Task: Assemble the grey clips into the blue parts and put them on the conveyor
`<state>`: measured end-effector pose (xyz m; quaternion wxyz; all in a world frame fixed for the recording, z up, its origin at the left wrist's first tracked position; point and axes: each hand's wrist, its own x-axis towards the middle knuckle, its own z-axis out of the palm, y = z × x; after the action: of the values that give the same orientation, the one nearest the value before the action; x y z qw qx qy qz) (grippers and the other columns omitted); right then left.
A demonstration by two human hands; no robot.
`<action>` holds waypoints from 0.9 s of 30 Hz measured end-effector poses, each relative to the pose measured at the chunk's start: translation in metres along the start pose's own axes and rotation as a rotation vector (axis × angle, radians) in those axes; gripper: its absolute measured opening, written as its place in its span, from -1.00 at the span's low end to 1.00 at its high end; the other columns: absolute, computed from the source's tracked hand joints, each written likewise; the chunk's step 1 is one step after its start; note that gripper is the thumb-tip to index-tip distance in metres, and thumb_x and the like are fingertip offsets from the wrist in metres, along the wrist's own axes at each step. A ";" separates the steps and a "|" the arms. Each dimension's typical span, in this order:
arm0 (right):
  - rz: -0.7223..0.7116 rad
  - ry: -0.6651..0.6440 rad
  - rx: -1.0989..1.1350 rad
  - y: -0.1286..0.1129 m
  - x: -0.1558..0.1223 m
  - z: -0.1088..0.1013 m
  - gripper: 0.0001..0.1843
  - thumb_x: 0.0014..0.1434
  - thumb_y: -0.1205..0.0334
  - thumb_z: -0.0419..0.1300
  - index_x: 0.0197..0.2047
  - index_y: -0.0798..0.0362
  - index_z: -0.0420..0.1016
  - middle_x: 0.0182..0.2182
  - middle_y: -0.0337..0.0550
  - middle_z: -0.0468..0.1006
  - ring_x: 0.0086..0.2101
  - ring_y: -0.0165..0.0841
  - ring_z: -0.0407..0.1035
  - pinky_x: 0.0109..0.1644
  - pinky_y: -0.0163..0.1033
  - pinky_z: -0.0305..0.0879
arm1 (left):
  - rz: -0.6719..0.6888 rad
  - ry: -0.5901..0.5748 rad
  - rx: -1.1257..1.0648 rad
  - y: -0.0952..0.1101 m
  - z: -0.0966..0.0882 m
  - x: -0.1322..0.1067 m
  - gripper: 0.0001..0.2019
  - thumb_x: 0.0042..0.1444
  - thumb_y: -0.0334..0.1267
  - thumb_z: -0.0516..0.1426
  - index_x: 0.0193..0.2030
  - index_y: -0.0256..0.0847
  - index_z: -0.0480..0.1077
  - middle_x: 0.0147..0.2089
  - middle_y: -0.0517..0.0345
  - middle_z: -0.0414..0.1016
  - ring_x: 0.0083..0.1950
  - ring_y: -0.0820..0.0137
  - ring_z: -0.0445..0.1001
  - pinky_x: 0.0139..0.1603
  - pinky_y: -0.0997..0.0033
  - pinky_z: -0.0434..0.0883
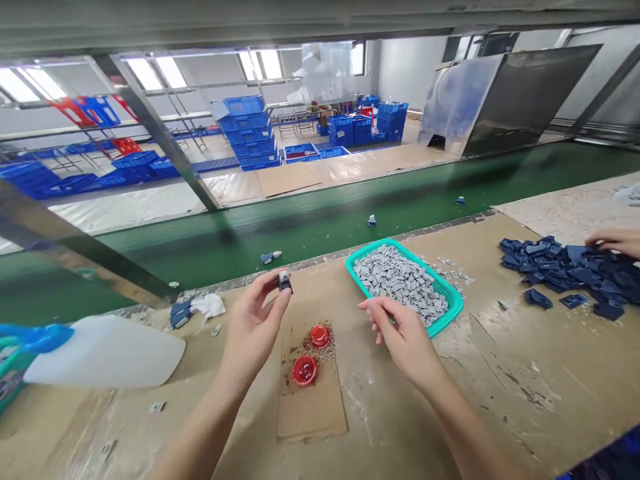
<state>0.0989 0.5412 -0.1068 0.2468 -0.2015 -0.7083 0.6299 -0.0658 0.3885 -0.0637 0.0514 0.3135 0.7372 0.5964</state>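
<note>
My left hand [253,320] pinches a small dark blue part with a grey insert [285,281] between thumb and fingertips, raised above the workbench. My right hand [403,337] hovers with fingers loosely spread beside the near edge of a teal basket [453,310] filled with small grey metal pieces [400,277]; nothing shows in it. Two red caps [311,353] sit on a cardboard strip [310,393] between my hands.
A pile of dark blue plastic parts [570,270] lies at the right, with another person's hand [615,241] on it. A white plastic jug [107,352] lies at the left. A green conveyor belt [325,220] carrying a few small parts runs behind the bench.
</note>
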 end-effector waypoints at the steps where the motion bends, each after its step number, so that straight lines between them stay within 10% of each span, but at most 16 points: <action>1: -0.004 -0.039 0.046 -0.001 -0.003 0.009 -0.66 0.28 -0.02 0.07 -0.16 0.01 0.55 -0.41 -0.17 0.45 -0.47 -0.37 0.32 -0.48 -0.34 0.29 | -0.030 0.052 -0.042 0.001 -0.005 -0.016 -0.69 0.06 -0.21 0.20 -0.02 -0.12 0.42 0.04 0.06 0.49 0.08 0.28 0.43 0.09 0.31 0.41; 8: 0.261 -0.083 0.264 0.009 -0.011 0.057 -0.64 0.03 -0.02 0.35 -0.26 0.12 0.53 -0.42 -0.06 0.59 -0.48 -0.35 0.40 -0.45 -0.32 0.32 | -0.204 0.275 -0.131 -0.015 -0.012 -0.084 -0.66 -0.01 -0.25 0.28 -0.06 -0.12 0.42 -0.01 0.07 0.53 0.00 0.29 0.50 -0.03 0.37 0.51; 27: 0.294 -0.082 0.113 0.025 -0.007 0.059 -0.58 -0.01 -0.06 0.37 -0.35 0.18 0.50 -0.45 -0.01 0.60 -0.51 -0.41 0.38 -0.44 -0.37 0.28 | -0.364 0.213 -0.427 -0.018 -0.006 -0.098 -0.73 -0.17 -0.36 0.36 -0.31 -0.23 0.42 -0.27 0.16 0.59 -0.21 0.38 0.58 -0.10 0.47 0.54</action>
<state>0.0681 0.4938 -0.1371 0.1337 -0.2627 -0.6441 0.7059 0.0022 0.3303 -0.1078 0.1445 0.0939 0.6405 0.7484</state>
